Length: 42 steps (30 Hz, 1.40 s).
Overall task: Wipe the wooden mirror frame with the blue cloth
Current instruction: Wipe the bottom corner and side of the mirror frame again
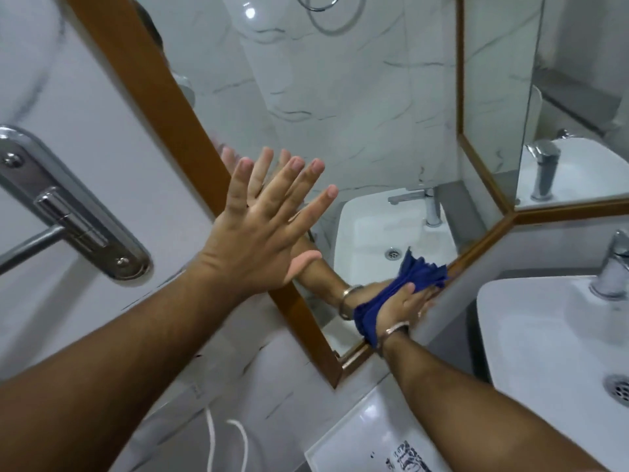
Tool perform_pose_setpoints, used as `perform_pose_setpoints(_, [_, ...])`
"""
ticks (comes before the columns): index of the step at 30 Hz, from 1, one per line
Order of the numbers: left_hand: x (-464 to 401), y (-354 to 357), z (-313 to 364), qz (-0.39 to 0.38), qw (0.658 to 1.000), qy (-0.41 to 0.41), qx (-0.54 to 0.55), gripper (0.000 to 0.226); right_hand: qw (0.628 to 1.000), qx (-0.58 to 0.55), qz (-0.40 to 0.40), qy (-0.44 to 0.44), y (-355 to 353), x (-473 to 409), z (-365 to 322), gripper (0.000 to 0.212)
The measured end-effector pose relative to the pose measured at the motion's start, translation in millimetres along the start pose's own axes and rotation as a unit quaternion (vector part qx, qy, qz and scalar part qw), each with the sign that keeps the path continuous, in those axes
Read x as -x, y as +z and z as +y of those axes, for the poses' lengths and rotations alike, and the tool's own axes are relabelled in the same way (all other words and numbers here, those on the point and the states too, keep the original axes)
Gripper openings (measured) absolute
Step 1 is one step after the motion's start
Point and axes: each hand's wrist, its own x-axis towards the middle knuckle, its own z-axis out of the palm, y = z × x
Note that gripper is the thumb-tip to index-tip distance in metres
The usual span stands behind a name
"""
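Observation:
The wooden mirror frame [160, 107] runs diagonally down the left side of the mirror, and its bottom rail [476, 248] slants up to the right. My left hand [262, 229] lies flat with fingers spread against the left rail and the glass, holding nothing. My right hand [403, 310] presses the dark blue cloth [367, 316] onto the bottom rail, with the cloth bunched under the palm and sticking out past the fingers. A bangle sits on my right wrist. Both hands are reflected in the glass.
A white sink [544, 335] with a chrome tap [612, 267] stands at the right, just below the mirror. A chrome towel-bar bracket [68, 206] is fixed to the wall at the left. A second mirror panel [578, 97] angles off at the right. White marble-look tiles cover the walls.

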Motion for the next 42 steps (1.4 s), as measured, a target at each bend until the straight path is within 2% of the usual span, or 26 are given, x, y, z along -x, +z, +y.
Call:
perform_pose_setpoints(2, [-2.4, 0.3, 2.0, -0.008, 1.000, -0.001, -0.005, 0.083, 1.000, -0.016, -0.017, -0.001, 9.1, 46.4, 17.2, 0.060])
perform_pose_setpoints(5, [-3.7, -2.1, -0.3, -0.026, 1.000, 0.010, 0.006, 0.084, 0.995, -0.025, -0.098, -0.001, 11.6, 123.7, 41.4, 0.065])
perform_pose_setpoints(7, [-4.8, -2.8, -2.3, -0.030, 0.999, 0.034, -0.003, 0.082, 0.990, -0.008, -0.138, 0.001, 12.1, 131.9, 44.4, 0.067])
perform_pose_setpoints(10, [-13.0, -4.3, -6.2, -0.025, 0.996, 0.076, -0.029, 0.081, 0.994, -0.024, -0.102, 0.042, 7.3, 83.5, 18.4, 0.064])
perform_pose_setpoints(14, [-27.6, -4.1, -10.2, -0.019, 0.993, 0.106, -0.038, 0.081, 0.999, -0.026, 0.002, 0.037, -9.2, -48.5, -36.3, 0.058])
perform_pose_setpoints(16, [-29.8, -5.5, -10.0, -0.031, 0.992, 0.116, -0.030, 0.080, 0.999, -0.023, 0.017, 0.033, -15.6, -104.3, -55.8, 0.057])
perform_pose_setpoints(18, [-30.6, -6.0, -9.0, -0.046, 0.992, 0.113, -0.023, 0.080, 0.999, -0.032, 0.012, 0.038, -17.4, -122.4, -59.3, 0.056])
perform_pose_setpoints(20, [-30.5, -4.8, -6.4, -0.056, 0.993, 0.104, -0.021, 0.082, 0.999, -0.034, 0.003, 0.040, -17.2, -106.2, -53.6, 0.056])
perform_pose_setpoints(23, [-30.8, -8.1, -6.1, -0.078, 0.992, 0.103, -0.015, 0.085, 0.997, -0.041, -0.040, 0.042, -8.6, -34.8, -38.9, 0.062])
perform_pose_setpoints(26, [-37.1, -13.3, -11.2, -0.076, 0.986, 0.146, -0.002, 0.087, 0.995, -0.044, -0.094, 0.008, -2.0, 51.5, -29.2, 0.070])
perform_pose_setpoints(29, [-61.9, -18.1, -23.2, -0.052, 0.983, 0.176, 0.007, 0.088, 0.990, -0.015, -0.141, -0.013, -0.2, 78.7, -22.6, 0.070])
perform_pose_setpoints(33, [-101.7, -19.4, -42.9, -0.024, 0.989, 0.146, 0.019, 0.094, 0.996, -0.001, -0.089, -0.015, -2.7, 21.9, -46.2, 0.062])
perform_pose_setpoints(37, [-106.1, -18.6, -35.6, -0.031, 0.982, 0.187, 0.021, 0.096, 0.999, -0.032, -0.010, 0.006, -7.9, -77.4, -85.3, 0.058])
perform_pose_setpoints(40, [-95.3, -16.0, -54.6, -0.034, 0.986, 0.163, 0.010, 0.097, 0.999, -0.026, 0.012, 0.032, -13.7, -124.8, -94.8, 0.057])
perform_pose_setpoints(42, [-89.5, -16.7, -80.2, -0.033, 0.988, 0.150, -0.007, 0.098, 0.999, -0.026, 0.008, 0.035, -13.6, -120.9, -93.7, 0.057])
